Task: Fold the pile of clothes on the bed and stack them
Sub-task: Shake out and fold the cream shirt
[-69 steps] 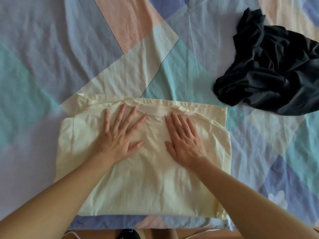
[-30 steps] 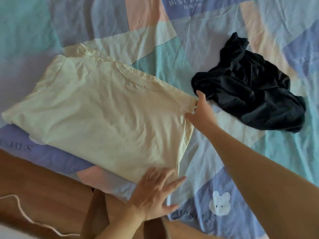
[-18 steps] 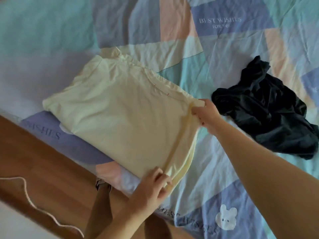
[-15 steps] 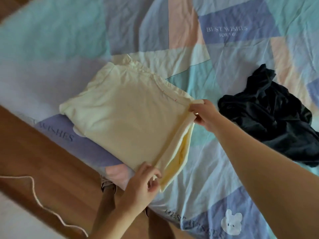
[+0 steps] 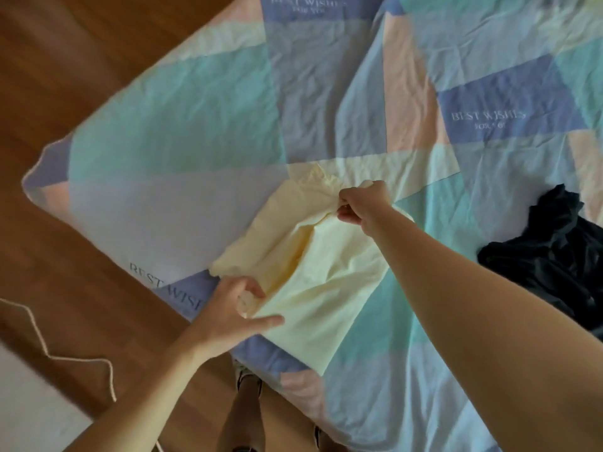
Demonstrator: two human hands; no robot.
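A pale yellow shirt lies part-folded near the bed's front edge, its right side turned over toward the left. My right hand grips the far corner of the turned-over flap, lifted above the shirt's collar end. My left hand pinches the near corner of the same flap by the bed edge. A crumpled black garment lies loose on the bed to the right, apart from both hands.
The bed is covered with a patchwork sheet of teal, blue, pink and cream, printed "BEST WISHES". Its corner and edge run diagonally at the left, with wooden floor beyond. A cream cord lies on the floor. My legs show below.
Both hands left the flat shirt, took its right edge at two corners and carried that edge over to the left. The view swung left, showing more floor.
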